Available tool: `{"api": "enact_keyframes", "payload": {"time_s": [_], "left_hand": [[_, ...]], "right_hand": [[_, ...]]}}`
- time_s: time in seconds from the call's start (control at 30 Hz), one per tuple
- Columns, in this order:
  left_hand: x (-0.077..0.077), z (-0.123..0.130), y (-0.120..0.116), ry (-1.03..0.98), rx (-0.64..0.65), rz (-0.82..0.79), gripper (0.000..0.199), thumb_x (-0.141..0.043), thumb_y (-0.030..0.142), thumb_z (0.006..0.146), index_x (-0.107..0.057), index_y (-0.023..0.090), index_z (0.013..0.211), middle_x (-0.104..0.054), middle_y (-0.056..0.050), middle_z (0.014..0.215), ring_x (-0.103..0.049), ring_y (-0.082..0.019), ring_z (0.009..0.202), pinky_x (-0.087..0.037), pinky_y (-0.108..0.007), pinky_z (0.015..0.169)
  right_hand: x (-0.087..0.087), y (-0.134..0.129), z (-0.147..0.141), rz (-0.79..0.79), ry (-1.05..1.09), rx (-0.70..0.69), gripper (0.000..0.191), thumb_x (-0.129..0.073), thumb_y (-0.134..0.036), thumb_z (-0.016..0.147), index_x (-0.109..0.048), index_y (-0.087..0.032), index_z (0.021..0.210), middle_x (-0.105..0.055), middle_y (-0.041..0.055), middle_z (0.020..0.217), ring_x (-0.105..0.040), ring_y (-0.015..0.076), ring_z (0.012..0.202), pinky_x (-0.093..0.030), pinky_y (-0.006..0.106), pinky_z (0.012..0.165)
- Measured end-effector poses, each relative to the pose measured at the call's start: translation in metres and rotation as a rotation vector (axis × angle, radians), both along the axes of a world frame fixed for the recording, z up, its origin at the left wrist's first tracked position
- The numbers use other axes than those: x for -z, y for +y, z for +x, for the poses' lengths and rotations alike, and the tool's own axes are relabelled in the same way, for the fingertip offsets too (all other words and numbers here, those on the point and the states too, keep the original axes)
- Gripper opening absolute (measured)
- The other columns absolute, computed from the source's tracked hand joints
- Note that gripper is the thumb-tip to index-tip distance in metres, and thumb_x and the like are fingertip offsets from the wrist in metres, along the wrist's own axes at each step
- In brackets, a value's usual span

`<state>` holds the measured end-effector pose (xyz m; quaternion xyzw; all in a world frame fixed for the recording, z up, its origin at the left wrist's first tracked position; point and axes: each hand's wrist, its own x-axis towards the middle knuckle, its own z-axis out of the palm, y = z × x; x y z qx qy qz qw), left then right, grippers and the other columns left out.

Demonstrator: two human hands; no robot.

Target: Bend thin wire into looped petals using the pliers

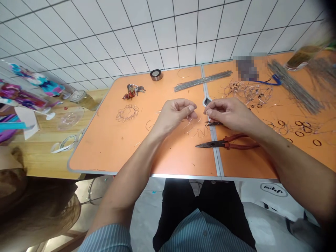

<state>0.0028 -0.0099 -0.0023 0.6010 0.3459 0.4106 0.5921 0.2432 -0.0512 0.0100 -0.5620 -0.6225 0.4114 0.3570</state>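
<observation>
Over the orange table (99, 147) both hands are raised with their fingertips a short gap apart. My left hand (175, 113) is closed in a pinch, and thin copper-coloured wire shows just under its fingers. My right hand (228, 112) pinches too, at what looks like the same fine wire; most of it is too thin to follow. Below them lies a zigzag bent wire (198, 132). Red-handled long-nose pliers (227, 142) lie nearer the front edge. The dark jaws of a second tool (213, 123) show beneath my right hand, which hides the rest.
A looped wire ring (127, 113), a keyring bunch (134, 90) and a tape roll (156, 75) lie left. Behind are straight wire bundles (202, 81); tangled wire (249, 92) and dark rings (299, 134) lie right. Another person's hair (39, 210) shows lower left.
</observation>
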Motion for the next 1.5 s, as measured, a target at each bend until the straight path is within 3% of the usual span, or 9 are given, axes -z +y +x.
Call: {"api": "enact_keyframes", "payload": {"time_s": [0.27, 0.6, 0.77, 0.93, 1.03, 1.1, 1.23, 1.4, 1.5], "left_hand": [[0.001, 0.0, 0.005, -0.072, -0.27, -0.024, 0.016, -0.09, 0.032, 0.093, -0.079, 0.02, 0.092, -0.088, -0.005, 0.084, -0.073, -0.013, 0.069, -0.058, -0.025, 0.073], [0.001, -0.001, 0.001, 0.033, -0.222, -0.015, 0.013, -0.086, 0.033, 0.09, -0.08, 0.021, 0.092, -0.086, -0.005, 0.091, -0.076, -0.016, 0.088, -0.057, -0.029, 0.087], [0.002, -0.002, 0.004, 0.138, -0.253, 0.049, 0.006, -0.082, 0.026, 0.086, -0.083, 0.022, 0.091, -0.084, -0.005, 0.106, -0.069, -0.017, 0.093, -0.054, -0.03, 0.085], [0.01, -0.002, 0.009, 0.152, -0.276, -0.015, 0.023, -0.078, 0.026, 0.091, -0.08, 0.025, 0.113, -0.081, -0.008, 0.126, -0.072, -0.019, 0.094, -0.057, -0.033, 0.081], [0.012, -0.005, 0.012, 0.171, -0.359, 0.191, 0.029, -0.078, 0.036, 0.098, -0.075, 0.027, 0.126, -0.079, -0.011, 0.144, -0.074, -0.024, 0.112, -0.06, -0.038, 0.093], [0.01, -0.008, 0.012, 0.178, -0.32, 0.368, 0.037, -0.078, 0.041, 0.102, -0.073, 0.029, 0.136, -0.076, -0.01, 0.157, -0.073, -0.028, 0.132, -0.059, -0.043, 0.108], [0.007, -0.006, 0.008, 0.252, -0.024, 0.472, 0.051, -0.082, 0.051, 0.103, -0.072, 0.028, 0.147, -0.074, -0.012, 0.165, -0.066, -0.034, 0.154, -0.05, -0.052, 0.129], [0.01, 0.002, 0.005, 0.216, 0.133, 0.428, 0.051, -0.085, 0.059, 0.103, -0.08, 0.021, 0.136, -0.083, -0.015, 0.144, -0.075, -0.031, 0.135, -0.054, -0.049, 0.125], [0.009, 0.003, 0.002, 0.148, 0.167, 0.256, 0.05, -0.096, 0.06, 0.094, -0.085, 0.02, 0.123, -0.084, -0.01, 0.113, -0.077, -0.024, 0.108, -0.06, -0.042, 0.105]], "right_hand": [[-0.003, 0.001, 0.008, 0.028, 0.202, 0.059, 0.02, -0.095, -0.042, 0.102, -0.088, -0.023, 0.097, -0.082, 0.0057, 0.088, -0.075, 0.0183, 0.077, -0.067, 0.034, 0.077], [-0.003, 0.005, 0.014, 0.208, 0.179, 0.158, 0.02, -0.092, -0.04, 0.102, -0.087, -0.024, 0.091, -0.082, 0.0047, 0.085, -0.069, 0.0166, 0.067, -0.061, 0.034, 0.067], [0.0, 0.002, 0.014, 0.501, -0.018, 0.198, 0.009, -0.087, -0.033, 0.103, -0.09, -0.031, 0.095, -0.085, 0.0047, 0.095, -0.08, 0.0269, 0.09, -0.068, 0.046, 0.089], [0.004, 0.001, 0.014, 0.763, -0.177, 0.14, 0.016, -0.081, -0.029, 0.107, -0.091, -0.039, 0.099, -0.089, 0.0045, 0.111, -0.083, 0.0344, 0.111, -0.066, 0.057, 0.106], [0.004, 0.004, 0.015, 0.823, -0.18, 0.049, 0.019, -0.078, -0.03, 0.109, -0.091, -0.039, 0.1, -0.09, 0.0041, 0.115, -0.084, 0.0337, 0.113, -0.066, 0.057, 0.106], [0.004, 0.005, 0.016, 0.838, -0.159, -0.025, 0.018, -0.078, -0.031, 0.11, -0.091, -0.039, 0.101, -0.091, 0.0025, 0.113, -0.085, 0.0318, 0.11, -0.068, 0.056, 0.103], [0.003, 0.006, 0.016, 0.749, -0.09, -0.148, 0.013, -0.083, -0.037, 0.109, -0.091, -0.042, 0.1, -0.092, -0.001, 0.111, -0.085, 0.0279, 0.108, -0.069, 0.049, 0.1], [0.0, 0.004, 0.015, 0.672, -0.012, -0.234, 0.013, -0.088, -0.049, 0.106, -0.093, -0.04, 0.098, -0.091, 0.0009, 0.107, -0.084, 0.0272, 0.102, -0.07, 0.046, 0.094], [-0.005, 0.0, 0.013, 0.582, 0.052, -0.22, 0.019, -0.092, -0.054, 0.103, -0.092, -0.039, 0.092, -0.09, 0.0029, 0.106, -0.083, 0.0279, 0.102, -0.069, 0.046, 0.095]]}}
